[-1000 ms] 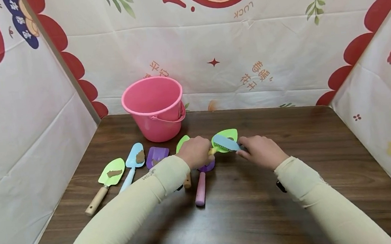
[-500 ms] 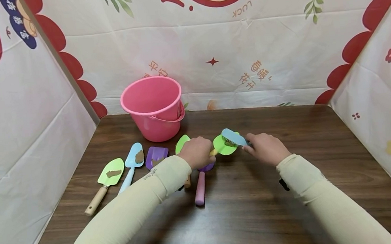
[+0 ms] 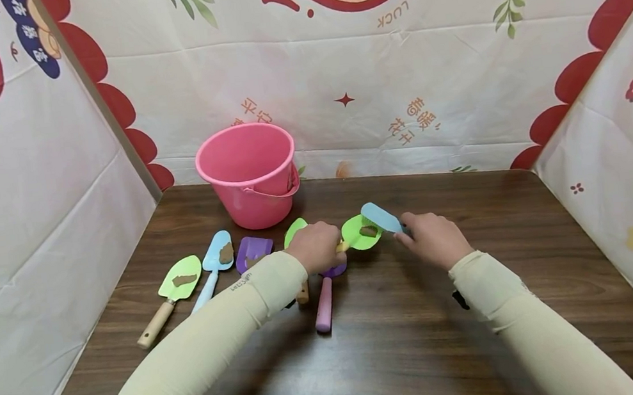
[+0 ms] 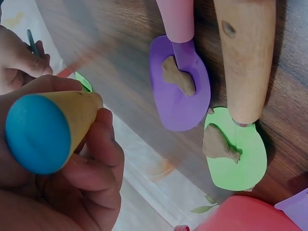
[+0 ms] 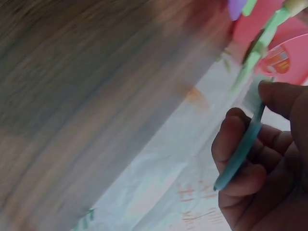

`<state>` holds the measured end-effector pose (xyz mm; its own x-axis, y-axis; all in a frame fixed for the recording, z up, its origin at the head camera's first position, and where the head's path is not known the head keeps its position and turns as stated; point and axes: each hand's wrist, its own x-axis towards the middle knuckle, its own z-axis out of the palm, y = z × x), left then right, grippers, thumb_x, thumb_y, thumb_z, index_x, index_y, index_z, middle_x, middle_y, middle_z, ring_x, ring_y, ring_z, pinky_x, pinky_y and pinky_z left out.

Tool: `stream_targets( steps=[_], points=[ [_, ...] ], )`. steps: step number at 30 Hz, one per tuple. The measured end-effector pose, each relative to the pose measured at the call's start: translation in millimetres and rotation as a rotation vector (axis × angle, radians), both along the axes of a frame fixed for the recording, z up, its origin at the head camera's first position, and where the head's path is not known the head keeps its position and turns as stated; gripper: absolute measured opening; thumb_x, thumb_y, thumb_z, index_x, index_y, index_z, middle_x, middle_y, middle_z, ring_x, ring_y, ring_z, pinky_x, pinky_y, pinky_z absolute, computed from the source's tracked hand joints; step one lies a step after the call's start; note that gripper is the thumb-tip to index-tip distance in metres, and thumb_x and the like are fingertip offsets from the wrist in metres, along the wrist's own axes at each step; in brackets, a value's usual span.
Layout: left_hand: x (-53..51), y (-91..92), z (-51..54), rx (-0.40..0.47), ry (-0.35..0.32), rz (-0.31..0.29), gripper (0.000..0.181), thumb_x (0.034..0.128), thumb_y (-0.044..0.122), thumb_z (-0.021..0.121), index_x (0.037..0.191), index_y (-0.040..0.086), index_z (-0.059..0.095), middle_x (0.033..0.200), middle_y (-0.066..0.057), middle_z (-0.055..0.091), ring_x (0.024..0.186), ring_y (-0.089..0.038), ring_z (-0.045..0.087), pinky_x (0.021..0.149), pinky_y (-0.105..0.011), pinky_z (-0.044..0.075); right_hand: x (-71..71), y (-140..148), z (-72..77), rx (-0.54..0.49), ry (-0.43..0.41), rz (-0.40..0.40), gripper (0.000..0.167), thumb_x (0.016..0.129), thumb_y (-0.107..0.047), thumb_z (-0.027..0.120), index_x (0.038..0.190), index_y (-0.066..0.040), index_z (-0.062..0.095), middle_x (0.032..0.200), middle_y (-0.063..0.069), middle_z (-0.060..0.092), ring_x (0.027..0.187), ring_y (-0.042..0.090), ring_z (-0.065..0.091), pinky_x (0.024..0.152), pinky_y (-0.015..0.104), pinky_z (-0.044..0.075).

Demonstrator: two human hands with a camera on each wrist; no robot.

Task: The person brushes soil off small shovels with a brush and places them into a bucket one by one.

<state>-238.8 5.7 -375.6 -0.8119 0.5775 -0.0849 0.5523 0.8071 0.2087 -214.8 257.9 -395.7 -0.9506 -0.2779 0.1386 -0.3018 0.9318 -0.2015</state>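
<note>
My left hand grips a small green toy shovel by its yellow handle, whose blue end faces the left wrist camera. A brown clay-like lump lies on the shovel's blade. My right hand holds a light-blue brush, bristles down, at the blade's right edge. Whether the bristles touch the blade, I cannot tell. In the left wrist view, a purple shovel with a pink handle and a green shovel with a wooden handle lie below, each bearing a brown lump.
A pink bucket stands at the back left. On the table's left lie a green shovel with a wooden handle, a light-blue shovel and another purple shovel, with brown matter on them. Patterned cloth hangs around the table.
The brush has shifted right and up from across the blade to its right edge, uncovering the brown lump. The left hand keeps its grip on the green shovel, whose blade has tilted slightly.
</note>
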Motion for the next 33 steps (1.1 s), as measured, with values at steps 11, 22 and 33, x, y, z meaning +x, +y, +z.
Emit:
stream_targets(
  steps=[11,22,33],
  points=[
    [1.8,1.7,2.8,0.014,-0.036,0.002,0.024,0.0892,0.024,0.069,0.069,0.016,0.059,0.064,0.003,0.052,0.062,-0.013,0.05,0.053,-0.027,0.043,8.7,-26.4,8.4,0.028,-0.025,0.111,0.022,0.093,-0.027,0.071,0.084,-0.012,0.056,0.062,-0.003,0.044,0.055,0.014,0.041,0.05,0.031,0.033],
    [3.4,2.5,3.8,0.006,-0.032,-0.004,0.024,0.0892,0.025,0.069,0.069,0.016,0.06,0.064,0.003,0.053,0.062,-0.013,0.051,0.054,-0.028,0.045,5.2,-16.0,-2.6,0.034,-0.012,0.088,0.022,0.092,-0.025,0.071,0.087,-0.012,0.055,0.062,-0.003,0.046,0.055,0.015,0.042,0.05,0.033,0.035],
    [4.1,8.1,1.3,-0.006,-0.035,-0.006,0.022,0.0889,0.026,0.069,0.072,0.015,0.061,0.066,0.001,0.054,0.062,-0.015,0.051,0.055,-0.03,0.046,1.6,-7.6,-7.8,0.004,-0.049,0.05,0.024,0.093,-0.025,0.071,0.086,-0.011,0.053,0.062,0.0,0.044,0.053,0.016,0.041,0.05,0.034,0.033]
  ],
)
